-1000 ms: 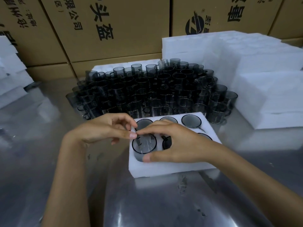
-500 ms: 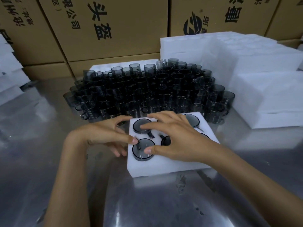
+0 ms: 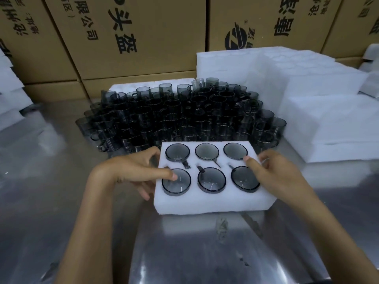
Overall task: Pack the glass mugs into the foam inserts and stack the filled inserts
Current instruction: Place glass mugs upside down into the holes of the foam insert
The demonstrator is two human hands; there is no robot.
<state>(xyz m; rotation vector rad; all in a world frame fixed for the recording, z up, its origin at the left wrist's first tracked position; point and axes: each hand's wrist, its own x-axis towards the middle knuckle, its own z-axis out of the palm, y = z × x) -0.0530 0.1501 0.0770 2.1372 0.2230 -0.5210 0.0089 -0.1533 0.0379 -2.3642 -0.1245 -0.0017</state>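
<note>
A white foam insert (image 3: 207, 203) lies on the steel table in front of me, each of its six holes filled with a smoky grey glass mug (image 3: 211, 179), handles turned towards the middle. My left hand (image 3: 133, 171) grips the insert's left end, thumb on the rim of the near-left mug (image 3: 176, 182), fingers curled under the edge. At the right end my right hand (image 3: 274, 175) holds the insert, thumb on top beside the far-right mug (image 3: 235, 151). Behind the insert stands a dense crowd of loose mugs (image 3: 184, 115).
Stacks of white foam inserts (image 3: 328, 124) rise at the right and back right, with more foam (image 3: 8, 99) at the far left. Brown printed cartons (image 3: 143, 37) wall off the back. The shiny metal table (image 3: 184, 253) stretches towards me.
The last mug has gone down into the near-left hole. Both hands have moved apart from the top of the insert to its left and right ends and taken hold of it.
</note>
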